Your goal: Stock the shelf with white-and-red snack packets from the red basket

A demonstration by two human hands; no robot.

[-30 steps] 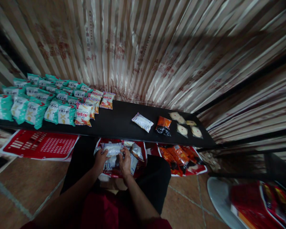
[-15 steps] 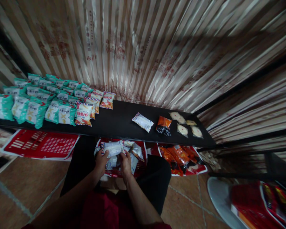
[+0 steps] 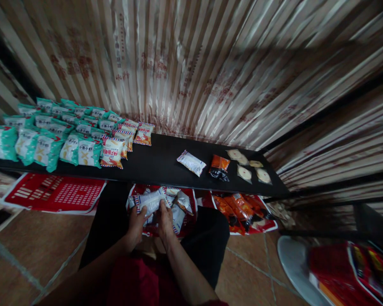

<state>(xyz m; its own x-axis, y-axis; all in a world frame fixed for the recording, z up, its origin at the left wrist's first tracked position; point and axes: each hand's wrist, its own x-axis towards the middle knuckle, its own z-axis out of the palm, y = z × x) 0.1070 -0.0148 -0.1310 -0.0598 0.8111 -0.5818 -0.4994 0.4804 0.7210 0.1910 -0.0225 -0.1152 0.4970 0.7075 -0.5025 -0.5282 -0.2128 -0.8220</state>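
A white snack bag (image 3: 150, 200) with striped ends is held between my two hands, its plain printed side up. My left hand (image 3: 136, 223) grips its lower left edge, and my right hand (image 3: 165, 220) has fingers closed on its right end. Beneath it, a red basket (image 3: 194, 212) holds more white bags (image 3: 178, 216) of the same kind, partly hidden by my hands. On the black shelf (image 3: 159, 170) just beyond, one similar white bag (image 3: 191, 163) lies flat. Several red-and-white snack bags (image 3: 111, 152) stand toward the left.
Rows of teal snack bags (image 3: 44, 148) fill the shelf's left end. An orange-and-black packet (image 3: 219, 167) and several pale round packets (image 3: 244, 173) lie at right. Orange packets (image 3: 239, 208) fill another red basket below. A grey stool (image 3: 289, 263) bears red packages (image 3: 332, 267). Striped sheeting (image 3: 185, 76) hangs behind.
The white bag has tilted, its right end now higher than its left. Both hands have shifted slightly, the left one to the right and the right one a little left.
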